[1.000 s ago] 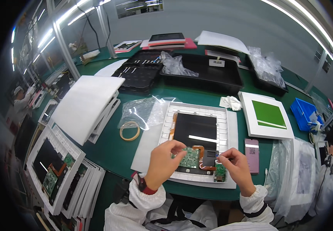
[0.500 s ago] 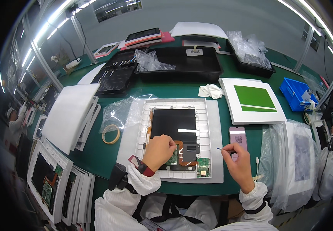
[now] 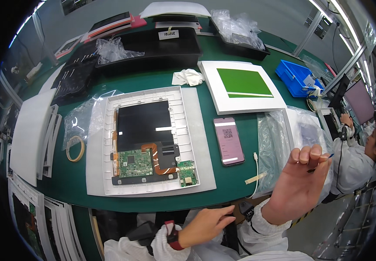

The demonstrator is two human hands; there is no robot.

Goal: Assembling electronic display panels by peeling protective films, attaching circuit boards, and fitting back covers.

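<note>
My right hand (image 3: 299, 185) is raised at the right with the palm showing and the fingers curled. Thumb and fingertips pinch a small thin blue-tipped piece (image 3: 331, 155); its kind is too small to tell. In front of my body, below the table's edge, my left hand (image 3: 206, 225) has its fingers stretched out and nothing in them. An opened white-framed display panel (image 3: 187, 130) lies face down on a white foam sheet (image 3: 203, 163). Inside it are a green circuit board (image 3: 135, 163), an orange ribbon cable (image 3: 156, 160) and a smaller green board (image 3: 187, 174).
A phone (image 3: 228, 141) with a lit screen lies beside a white cable (image 3: 256, 174). Tape roll (image 3: 82, 150), white cloth (image 3: 188, 77), black tray (image 3: 157, 56) and blue bin (image 3: 290, 80) surround the panel. Stacked panels (image 3: 31, 135) stand left. A co-worker (image 3: 362, 152) sits right.
My left hand has left the panel and dropped below the table edge. My right hand has moved right and turned palm up, still pinching the blue-tipped piece. The view has swung right.
</note>
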